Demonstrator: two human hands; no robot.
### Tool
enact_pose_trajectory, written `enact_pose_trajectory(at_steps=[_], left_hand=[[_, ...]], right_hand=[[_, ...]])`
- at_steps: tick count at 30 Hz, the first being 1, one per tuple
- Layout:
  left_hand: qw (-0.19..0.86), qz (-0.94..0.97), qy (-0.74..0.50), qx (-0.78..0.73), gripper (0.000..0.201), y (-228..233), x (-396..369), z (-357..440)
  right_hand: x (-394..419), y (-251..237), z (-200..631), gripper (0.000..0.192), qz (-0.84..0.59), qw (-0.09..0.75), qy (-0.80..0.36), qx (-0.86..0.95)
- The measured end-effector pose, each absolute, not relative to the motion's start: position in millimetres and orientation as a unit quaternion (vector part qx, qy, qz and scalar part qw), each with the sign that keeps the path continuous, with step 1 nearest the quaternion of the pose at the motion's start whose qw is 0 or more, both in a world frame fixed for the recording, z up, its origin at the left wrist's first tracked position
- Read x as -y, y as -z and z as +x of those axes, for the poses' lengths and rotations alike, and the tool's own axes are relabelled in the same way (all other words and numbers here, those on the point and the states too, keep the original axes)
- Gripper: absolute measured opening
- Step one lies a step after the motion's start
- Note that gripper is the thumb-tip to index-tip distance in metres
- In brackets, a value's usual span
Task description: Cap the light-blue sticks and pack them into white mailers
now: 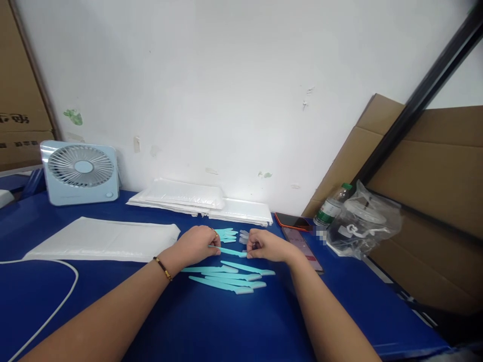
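A turquoise eyebrow razor [231,252] stretches between my two hands, just above or on the blue table. My left hand [196,245] is closed in a pinch on its handle end. The fingertips of my right hand [268,245] pinch its blade end; whether a cap sits there is too small to tell. Several more turquoise razors [222,285] lie loosely grouped on the near side of my hands. Beyond my fingers are further turquoise pieces [227,234], partly behind my left hand. Small clear pieces [243,236], like blade caps, lie beside my right fingers.
White padded mailers [177,193] are stacked by the wall, and a single mailer [105,239] lies left. A blue fan [81,173] and white cable [73,289] are leftward. On the right are two phones [302,246], a bottle [330,211] and a bagged cup [358,226].
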State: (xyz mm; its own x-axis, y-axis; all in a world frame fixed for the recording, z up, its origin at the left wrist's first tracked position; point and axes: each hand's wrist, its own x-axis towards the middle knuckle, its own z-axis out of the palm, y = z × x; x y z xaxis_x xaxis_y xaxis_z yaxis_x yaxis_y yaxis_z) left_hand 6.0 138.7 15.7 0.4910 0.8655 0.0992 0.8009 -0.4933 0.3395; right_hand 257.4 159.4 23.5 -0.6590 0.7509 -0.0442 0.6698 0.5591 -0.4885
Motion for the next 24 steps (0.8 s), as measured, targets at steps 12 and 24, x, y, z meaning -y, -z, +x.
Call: enact_pose_trajectory(at_steps=[12, 24], left_hand=[[0.131, 0.855, -0.152, -0.479, 0.026, -22, -136, 3], [0.125, 0.852, -0.149, -0.485, 0.018, -18, -139, 8]], right_hand=[[-154, -39, 291, 0.022, -0.43, -0.005, -0.262, 0.864], [-154, -32, 264, 0.006, -0.403, 0.09, -0.21, 0.886]])
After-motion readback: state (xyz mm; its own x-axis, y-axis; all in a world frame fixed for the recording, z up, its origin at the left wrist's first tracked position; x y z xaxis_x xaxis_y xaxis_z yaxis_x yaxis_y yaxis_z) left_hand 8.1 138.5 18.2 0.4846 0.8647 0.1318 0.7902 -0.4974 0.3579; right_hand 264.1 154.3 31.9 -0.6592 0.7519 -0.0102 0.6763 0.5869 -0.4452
